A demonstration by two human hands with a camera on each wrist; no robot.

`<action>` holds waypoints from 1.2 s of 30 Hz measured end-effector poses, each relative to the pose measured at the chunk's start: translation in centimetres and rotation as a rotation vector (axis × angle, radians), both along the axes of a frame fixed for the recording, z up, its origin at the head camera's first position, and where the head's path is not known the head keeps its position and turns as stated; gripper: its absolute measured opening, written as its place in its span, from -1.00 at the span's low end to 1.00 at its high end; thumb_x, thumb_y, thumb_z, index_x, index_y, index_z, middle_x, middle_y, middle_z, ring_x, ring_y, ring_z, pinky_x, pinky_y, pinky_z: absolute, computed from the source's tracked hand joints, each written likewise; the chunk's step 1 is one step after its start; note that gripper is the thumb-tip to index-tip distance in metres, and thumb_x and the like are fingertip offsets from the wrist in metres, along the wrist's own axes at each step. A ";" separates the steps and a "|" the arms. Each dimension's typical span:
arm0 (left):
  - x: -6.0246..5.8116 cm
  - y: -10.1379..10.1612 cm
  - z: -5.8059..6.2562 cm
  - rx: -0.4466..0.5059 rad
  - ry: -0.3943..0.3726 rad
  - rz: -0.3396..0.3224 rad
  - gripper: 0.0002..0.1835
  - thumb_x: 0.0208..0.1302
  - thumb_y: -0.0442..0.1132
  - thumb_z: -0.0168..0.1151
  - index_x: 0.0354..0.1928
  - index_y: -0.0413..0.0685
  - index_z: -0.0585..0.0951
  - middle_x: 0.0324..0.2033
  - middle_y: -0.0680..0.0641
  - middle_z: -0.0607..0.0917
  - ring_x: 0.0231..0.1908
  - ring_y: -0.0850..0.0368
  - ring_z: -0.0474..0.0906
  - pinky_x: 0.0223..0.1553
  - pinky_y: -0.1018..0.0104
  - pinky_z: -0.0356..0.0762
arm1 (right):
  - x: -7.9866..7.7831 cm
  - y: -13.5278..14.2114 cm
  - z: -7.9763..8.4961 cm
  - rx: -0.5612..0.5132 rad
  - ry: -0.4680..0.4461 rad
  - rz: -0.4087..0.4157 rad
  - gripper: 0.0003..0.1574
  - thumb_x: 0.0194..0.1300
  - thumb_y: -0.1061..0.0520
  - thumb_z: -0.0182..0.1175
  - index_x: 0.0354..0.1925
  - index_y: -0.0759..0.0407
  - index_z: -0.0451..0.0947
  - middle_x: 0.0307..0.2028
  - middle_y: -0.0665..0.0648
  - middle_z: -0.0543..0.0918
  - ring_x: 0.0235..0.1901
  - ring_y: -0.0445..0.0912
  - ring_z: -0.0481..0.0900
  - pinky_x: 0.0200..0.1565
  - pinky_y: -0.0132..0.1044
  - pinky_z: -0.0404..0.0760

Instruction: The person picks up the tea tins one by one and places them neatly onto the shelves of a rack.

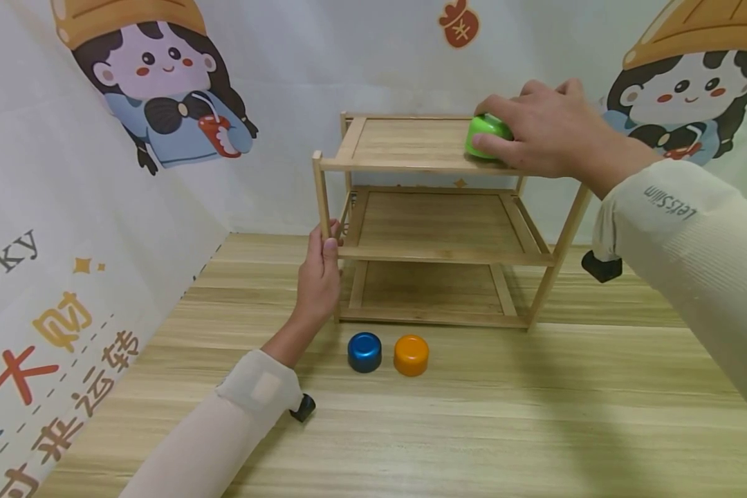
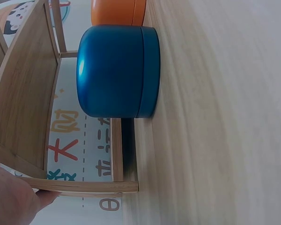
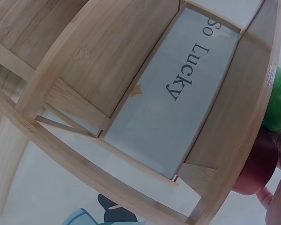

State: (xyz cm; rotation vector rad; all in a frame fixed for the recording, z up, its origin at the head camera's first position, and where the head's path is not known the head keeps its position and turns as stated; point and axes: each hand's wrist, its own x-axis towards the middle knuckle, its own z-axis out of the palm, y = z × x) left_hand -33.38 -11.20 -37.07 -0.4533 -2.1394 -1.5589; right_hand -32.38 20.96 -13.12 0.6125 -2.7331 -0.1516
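A three-tier wooden rack (image 1: 436, 259) stands on the table. My left hand (image 1: 321, 273) grips its front left post between thumb and fingers, at about the middle shelf. On the right end of the top shelf, my right hand (image 1: 544, 131) holds a small green round tin (image 1: 482, 126) from above. Right beside the green tin, a dark red tin (image 3: 256, 164) shows under this hand in the right wrist view; the hand hides it in the head view. A blue tin (image 1: 364, 353) and an orange tin (image 1: 411, 355) sit on the table before the rack, near my left forearm.
The middle shelf (image 1: 438, 223) and bottom shelf (image 1: 426, 287) lie below the top one. Behind and to the left hangs a white printed cloth (image 1: 286, 62) with cartoon figures and lettering. The wood-grain table (image 1: 473, 429) extends toward me.
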 end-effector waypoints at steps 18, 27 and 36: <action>0.0 0.1 0.2 0.021 -0.037 -0.010 -0.53 0.69 -0.02 -0.33 0.50 0.11 0.24 0.35 -0.21 0.51 0.21 -0.09 0.49 -0.13 0.11 0.52 | -0.1 0.1 -0.3 0.012 -0.010 -0.015 -0.18 0.52 -0.47 -0.27 0.46 -0.06 0.27 -0.01 0.31 0.59 0.15 0.23 0.37 0.12 0.41 0.13; 1.6 0.6 1.8 0.014 -0.076 0.000 -0.54 0.70 -0.14 -0.36 0.50 -0.07 0.22 0.37 -0.24 0.48 0.24 -0.15 0.46 -0.09 0.13 0.52 | -0.2 0.0 -0.4 0.030 -0.007 -0.025 -0.17 0.51 -0.47 -0.29 0.46 -0.06 0.27 0.04 0.32 0.59 0.15 0.23 0.37 0.14 0.44 0.12; 0.0 0.2 0.2 0.022 -0.048 -0.006 -0.53 0.69 -0.02 -0.33 0.50 0.13 0.23 0.33 -0.23 0.51 0.20 -0.09 0.48 -0.10 -0.03 0.55 | -0.2 0.1 -0.4 0.006 0.004 -0.025 -0.17 0.50 -0.44 -0.29 0.48 -0.06 0.26 0.10 0.34 0.61 0.18 0.24 0.38 0.15 0.44 0.11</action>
